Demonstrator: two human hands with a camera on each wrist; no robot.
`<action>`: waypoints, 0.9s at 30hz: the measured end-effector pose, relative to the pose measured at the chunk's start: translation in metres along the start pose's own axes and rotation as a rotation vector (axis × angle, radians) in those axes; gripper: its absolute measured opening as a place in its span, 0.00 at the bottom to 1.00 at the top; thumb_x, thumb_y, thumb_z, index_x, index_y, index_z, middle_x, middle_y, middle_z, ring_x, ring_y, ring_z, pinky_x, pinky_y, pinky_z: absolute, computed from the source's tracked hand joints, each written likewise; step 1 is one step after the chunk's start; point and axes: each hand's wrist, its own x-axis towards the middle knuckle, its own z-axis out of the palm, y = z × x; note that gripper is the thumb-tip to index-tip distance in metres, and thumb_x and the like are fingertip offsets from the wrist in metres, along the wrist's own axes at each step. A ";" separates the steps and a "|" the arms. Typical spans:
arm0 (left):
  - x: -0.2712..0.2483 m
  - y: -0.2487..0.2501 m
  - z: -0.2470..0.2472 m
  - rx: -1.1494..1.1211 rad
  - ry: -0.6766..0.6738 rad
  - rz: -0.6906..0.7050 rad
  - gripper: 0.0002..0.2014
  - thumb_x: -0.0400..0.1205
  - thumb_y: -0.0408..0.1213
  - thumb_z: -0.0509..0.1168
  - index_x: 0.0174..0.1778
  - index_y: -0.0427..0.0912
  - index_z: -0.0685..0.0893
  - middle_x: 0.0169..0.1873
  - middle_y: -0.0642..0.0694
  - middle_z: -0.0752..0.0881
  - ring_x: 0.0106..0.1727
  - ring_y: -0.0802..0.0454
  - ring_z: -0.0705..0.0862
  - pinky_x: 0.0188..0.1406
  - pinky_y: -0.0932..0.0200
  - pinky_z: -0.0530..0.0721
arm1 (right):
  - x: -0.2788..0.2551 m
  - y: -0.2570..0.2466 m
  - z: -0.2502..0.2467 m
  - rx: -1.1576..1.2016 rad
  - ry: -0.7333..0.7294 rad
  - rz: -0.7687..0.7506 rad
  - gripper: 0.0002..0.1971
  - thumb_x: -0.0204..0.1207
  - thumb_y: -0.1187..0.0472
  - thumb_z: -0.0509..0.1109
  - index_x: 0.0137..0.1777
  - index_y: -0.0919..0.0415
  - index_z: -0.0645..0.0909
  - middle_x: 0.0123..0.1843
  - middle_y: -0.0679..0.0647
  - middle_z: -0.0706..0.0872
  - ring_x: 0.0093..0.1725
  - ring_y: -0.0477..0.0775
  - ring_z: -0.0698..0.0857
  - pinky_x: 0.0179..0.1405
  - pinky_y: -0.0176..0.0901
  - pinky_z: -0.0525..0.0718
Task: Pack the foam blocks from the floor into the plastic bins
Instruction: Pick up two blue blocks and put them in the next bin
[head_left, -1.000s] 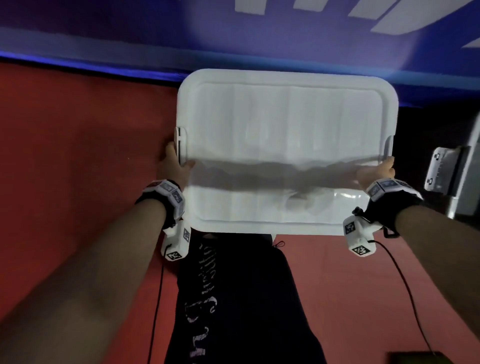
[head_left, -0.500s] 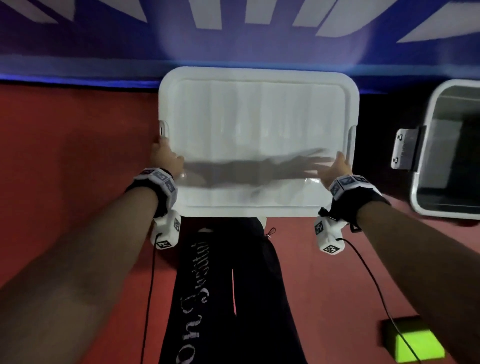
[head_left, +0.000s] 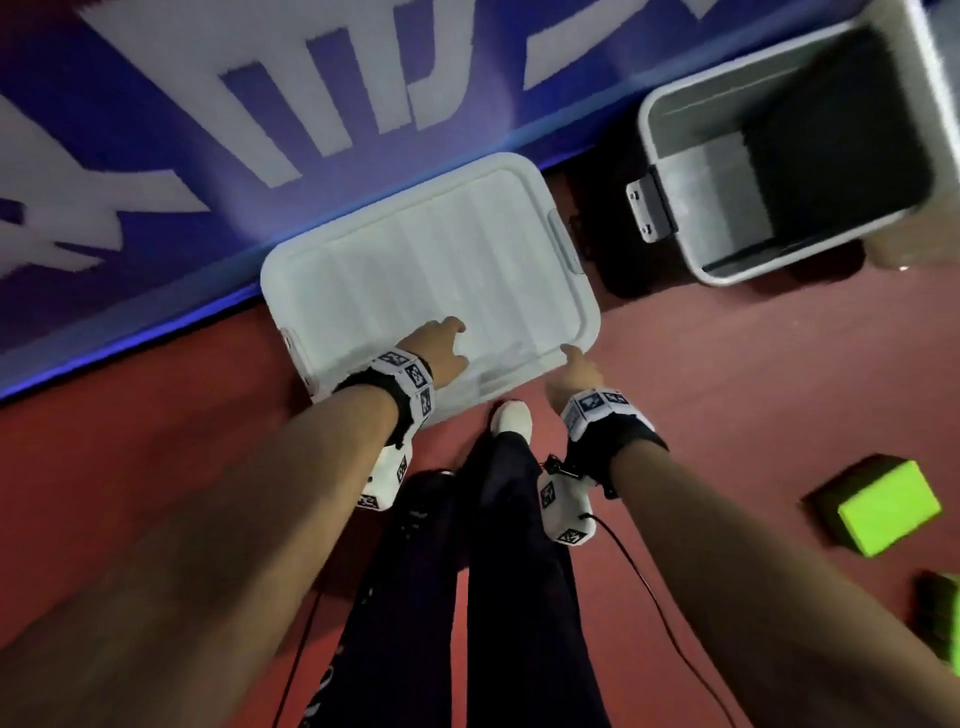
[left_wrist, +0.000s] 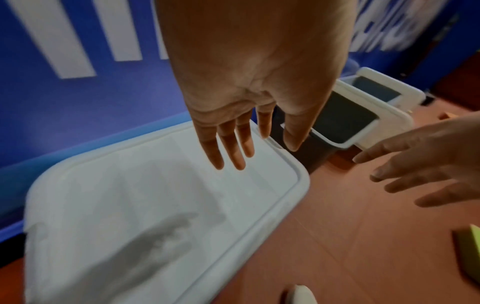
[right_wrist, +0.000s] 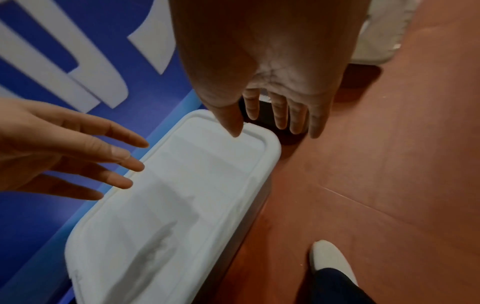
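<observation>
Wall (head_left: 156, 171) comes first, blue with big white letters, running along the back of the red floor (head_left: 753, 389). Against it sits the closed bin (head_left: 431, 270), white lid fitted down over it, a latch (head_left: 563, 241) on its short end. Beside that, to our right, stands the open bin (head_left: 779, 156), grey inside, and from here we cannot tell whether anything lies in it.

Our left hand (head_left: 434, 351) hovers over the near part of the lid with fingers (left_wrist: 233, 148) straight and loosely spread, holding nothing; its shadow on the lid suggests it is just above the plastic, not pressed on it. Our right hand (head_left: 574, 376) is off the lid's near corner, fingers (right_wrist: 283, 115) hanging straight and a little apart, also empty.

The green block (head_left: 883, 509) lies on the floor to our right, well apart from both bins, with a darker green thing (head_left: 940, 608) near it at the frame edge that we cannot make out.

We judge the block to be light and soft, so it will dent if squeezed hard and will not slip. We would take it across its two long sides with one hand, thumb against fingers, and carry it to the open bin. Our white shoe (head_left: 511, 421) stands just beside the closed bin.
</observation>
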 end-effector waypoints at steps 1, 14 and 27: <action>-0.004 0.010 0.003 0.033 -0.016 0.015 0.27 0.84 0.40 0.62 0.79 0.44 0.64 0.73 0.38 0.72 0.71 0.42 0.75 0.70 0.50 0.73 | -0.007 0.012 -0.001 0.045 -0.001 0.021 0.29 0.78 0.64 0.61 0.80 0.57 0.62 0.75 0.64 0.71 0.73 0.65 0.73 0.68 0.52 0.73; -0.067 0.209 0.218 0.547 -0.219 0.421 0.32 0.81 0.44 0.66 0.79 0.44 0.63 0.71 0.39 0.76 0.70 0.43 0.78 0.69 0.47 0.75 | -0.105 0.313 -0.006 0.527 0.178 0.381 0.27 0.80 0.58 0.63 0.78 0.58 0.64 0.73 0.66 0.70 0.71 0.68 0.73 0.71 0.53 0.73; -0.284 0.267 0.655 1.262 -0.603 0.758 0.30 0.82 0.45 0.64 0.79 0.44 0.62 0.71 0.38 0.75 0.70 0.39 0.77 0.69 0.45 0.75 | -0.357 0.681 0.205 1.162 0.276 0.890 0.26 0.81 0.59 0.63 0.78 0.58 0.64 0.73 0.64 0.71 0.72 0.66 0.73 0.69 0.50 0.71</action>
